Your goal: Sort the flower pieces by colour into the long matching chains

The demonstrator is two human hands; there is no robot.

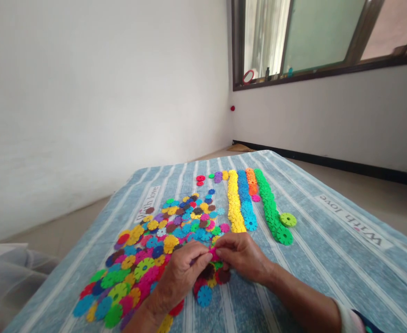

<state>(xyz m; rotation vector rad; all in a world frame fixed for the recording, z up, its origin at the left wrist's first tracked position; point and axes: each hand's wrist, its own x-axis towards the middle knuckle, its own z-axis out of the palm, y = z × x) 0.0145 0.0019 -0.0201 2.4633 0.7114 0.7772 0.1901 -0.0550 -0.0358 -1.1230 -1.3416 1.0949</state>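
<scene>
Left hand [179, 277] and right hand [242, 257]: together, fingertips pinching one pink plastic disc [214, 253] between them. Loose disc pile [137, 263] lies nearer the left hand; yellow disc row [234, 203] runs straight ahead, lengthwise away from both hands.

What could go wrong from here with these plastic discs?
The pink disc pinched between both hands could slip and drop into the loose disc pile. The left hand sits against that pile and could scatter it. The right hand is close to the end of the yellow row, so a bump could shift it.
</scene>
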